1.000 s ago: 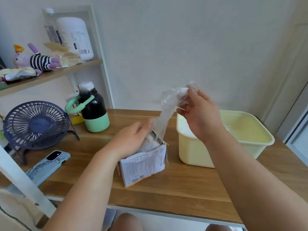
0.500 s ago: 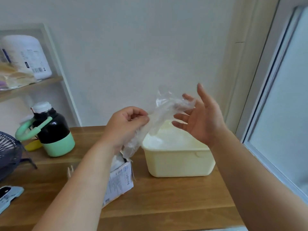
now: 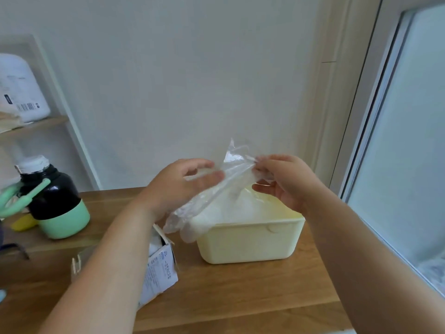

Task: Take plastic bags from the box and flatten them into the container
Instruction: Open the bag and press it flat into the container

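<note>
Plastic bag stretched above container, left hand and right hand raised, each grip pinching it

**Film, plastic, card and wood**

The bag is thin clear plastic film, crinkled and glossy where light catches it. The container is smooth pale-yellow plastic, nearly matt. The box is matt printed card. The table is grained wood with a low sheen. The flask has a glossy black body and a smooth mint-green base.
</note>
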A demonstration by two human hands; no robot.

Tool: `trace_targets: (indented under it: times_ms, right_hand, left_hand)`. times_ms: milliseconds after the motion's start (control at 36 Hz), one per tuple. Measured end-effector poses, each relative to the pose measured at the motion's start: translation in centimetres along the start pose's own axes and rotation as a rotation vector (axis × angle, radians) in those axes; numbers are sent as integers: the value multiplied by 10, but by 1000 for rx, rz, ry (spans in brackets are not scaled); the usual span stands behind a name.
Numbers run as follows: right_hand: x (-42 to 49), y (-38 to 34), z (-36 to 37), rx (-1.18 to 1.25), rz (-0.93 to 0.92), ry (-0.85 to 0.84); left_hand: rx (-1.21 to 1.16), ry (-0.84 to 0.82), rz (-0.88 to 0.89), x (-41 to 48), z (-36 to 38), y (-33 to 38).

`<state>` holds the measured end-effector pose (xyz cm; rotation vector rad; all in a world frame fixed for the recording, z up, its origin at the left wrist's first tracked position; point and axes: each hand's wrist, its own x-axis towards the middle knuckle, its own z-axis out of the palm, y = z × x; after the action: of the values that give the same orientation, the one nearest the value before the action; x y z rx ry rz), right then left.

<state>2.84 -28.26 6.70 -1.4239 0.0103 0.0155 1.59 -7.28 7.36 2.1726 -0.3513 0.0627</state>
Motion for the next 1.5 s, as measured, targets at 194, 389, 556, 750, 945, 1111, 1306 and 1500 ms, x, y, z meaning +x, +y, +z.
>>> trace_targets:
  times_ms: [194, 389, 556, 750, 945, 1111, 1306, 1500]
  right_hand:
    - [6, 0, 0, 221, 7, 3]
    - [12, -1, -14, 110, 82, -6]
    - [20, 8, -22, 158, 153, 80]
    - [27, 24, -32, 58, 208, 177]
    - [34, 35, -41, -328, 220, 212]
    - [39, 33, -49, -263, 233, 208]
    - [40, 34, -53, -513, 236, 133]
    - [37, 35, -50, -1438, -141, 2]
  left_hand:
    - [258, -74, 23, 4, 1, -8]
    - [-48, 120, -27, 25, -2, -2]
    - [560, 622, -94, 49, 7, -8]
    - [450, 247, 319, 37, 36, -9]
    - [908, -246, 19, 45, 52, -19]
    - [752, -198, 68, 55, 60, -11]
    - [1020, -259, 77, 69, 71, -21]
    - [1143, -192, 154, 70, 79, -30]
